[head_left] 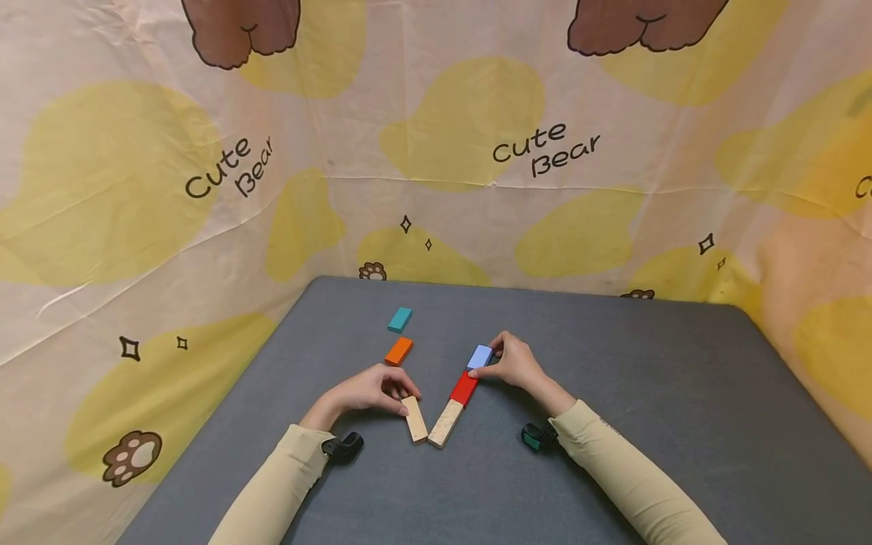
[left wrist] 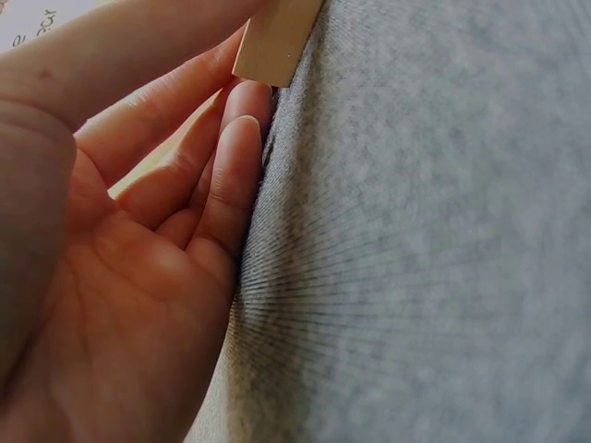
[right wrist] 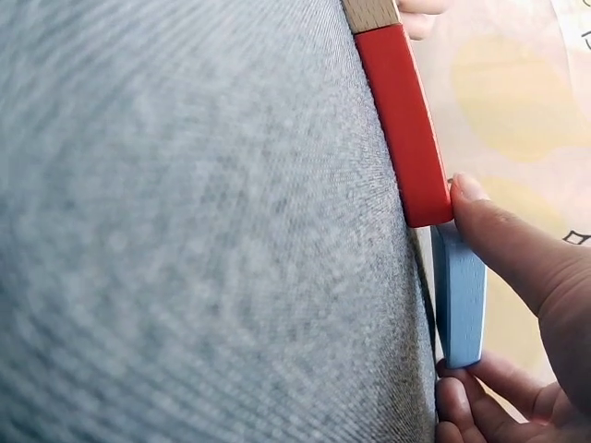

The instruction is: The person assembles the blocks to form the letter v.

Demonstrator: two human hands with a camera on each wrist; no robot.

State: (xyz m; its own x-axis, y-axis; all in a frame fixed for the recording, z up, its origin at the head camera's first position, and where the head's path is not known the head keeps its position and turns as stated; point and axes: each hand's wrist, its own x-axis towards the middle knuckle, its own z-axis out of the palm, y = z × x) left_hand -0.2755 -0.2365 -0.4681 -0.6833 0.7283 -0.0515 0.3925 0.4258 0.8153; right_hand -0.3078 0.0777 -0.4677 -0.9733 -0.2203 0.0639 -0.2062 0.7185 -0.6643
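My left hand (head_left: 373, 388) pinches the upper end of a plain wooden block (head_left: 415, 421) between thumb and fingers. In the left wrist view, that wooden block (left wrist: 277, 44) shows at the top edge. My right hand (head_left: 515, 365) holds a light blue block (head_left: 480, 356) lengthwise. In the right wrist view, the thumb is where the blue block (right wrist: 462, 300) meets a red block (right wrist: 406, 125), and the other fingers are at its far end. The red block (head_left: 464, 389) follows a second wooden block (head_left: 446, 424) in a slanted row. The two wooden blocks' near ends almost meet, forming a V.
An orange block (head_left: 399, 351) lies beyond my left hand, and a teal block (head_left: 400, 319) lies farther back. Everything rests on a grey cloth-covered table (head_left: 647, 393). A printed curtain (head_left: 450, 151) hangs behind and along the sides.
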